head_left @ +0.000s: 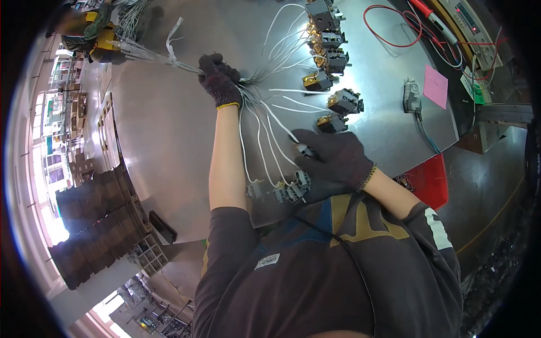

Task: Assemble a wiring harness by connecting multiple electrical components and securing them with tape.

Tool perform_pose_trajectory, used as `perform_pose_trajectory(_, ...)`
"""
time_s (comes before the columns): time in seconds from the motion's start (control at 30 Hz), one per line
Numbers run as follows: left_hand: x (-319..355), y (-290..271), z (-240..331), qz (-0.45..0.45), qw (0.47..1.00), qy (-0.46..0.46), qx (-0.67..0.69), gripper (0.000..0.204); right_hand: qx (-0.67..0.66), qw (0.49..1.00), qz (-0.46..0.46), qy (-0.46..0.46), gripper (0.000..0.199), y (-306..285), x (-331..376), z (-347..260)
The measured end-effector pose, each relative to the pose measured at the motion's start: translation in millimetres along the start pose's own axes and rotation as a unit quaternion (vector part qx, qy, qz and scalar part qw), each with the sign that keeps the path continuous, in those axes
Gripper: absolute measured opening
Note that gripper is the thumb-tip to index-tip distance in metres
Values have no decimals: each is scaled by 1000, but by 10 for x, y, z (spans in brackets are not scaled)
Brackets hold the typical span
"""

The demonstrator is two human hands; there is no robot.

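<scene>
My left hand (218, 80), in a dark knit glove, is closed around a bundle of white wires (155, 55) above the metal table. Past that hand, the wires fan out to the right and toward me. My right hand (338, 163), gloved too, pinches a small grey connector (305, 150) at the end of one white wire. Several grey connectors (294, 190) on other wires lie at the near table edge, left of this hand. Beyond it, black and brass-coloured switch-like blocks (345, 102) stand in a curved row, with wires running toward several of them.
A grey plug with a cable (412, 98) and a pink paper (435, 86) lie at the right. Red test leads (394, 36) run to a bench instrument (465, 28). Below the right table edge is a red bin (431, 180). Another person (90, 31) is at the far left.
</scene>
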State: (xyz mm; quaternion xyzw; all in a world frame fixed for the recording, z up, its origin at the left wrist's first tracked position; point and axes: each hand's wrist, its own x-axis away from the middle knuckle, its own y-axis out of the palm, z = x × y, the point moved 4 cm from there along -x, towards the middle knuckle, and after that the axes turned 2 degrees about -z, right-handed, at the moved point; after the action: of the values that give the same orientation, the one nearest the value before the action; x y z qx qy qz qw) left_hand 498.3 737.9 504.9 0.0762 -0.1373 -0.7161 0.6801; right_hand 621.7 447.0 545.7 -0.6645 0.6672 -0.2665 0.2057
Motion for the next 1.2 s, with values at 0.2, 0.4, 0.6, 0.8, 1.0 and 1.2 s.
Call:
perform_pose_trajectory(0.2,67,93,35,11,1000,-9,-14,38,102,994,-41,6,39,30,167,302)
perform_pose_trajectory(0.4,44,92,11,7,1000,-9,-19,36,95,991,-90,18,41,143,209,303)
perform_pose_trajectory(0.6,80,54,33,-2,1000,4,-21,35,-150,970,186,40,45,-199,489,481)
perform_pose_trajectory(0.8,60,51,49,3,1000,5,-18,37,-45,962,220,157,56,-157,244,473)
perform_pose_trajectory(1.0,97,59,-14,0,1000,10,-8,38,-162,933,305,103,63,123,256,437)
perform_pose_trajectory(1.2,96,55,3,-2,1000,-3,-7,37,-29,984,173,-21,29,-215,339,542)
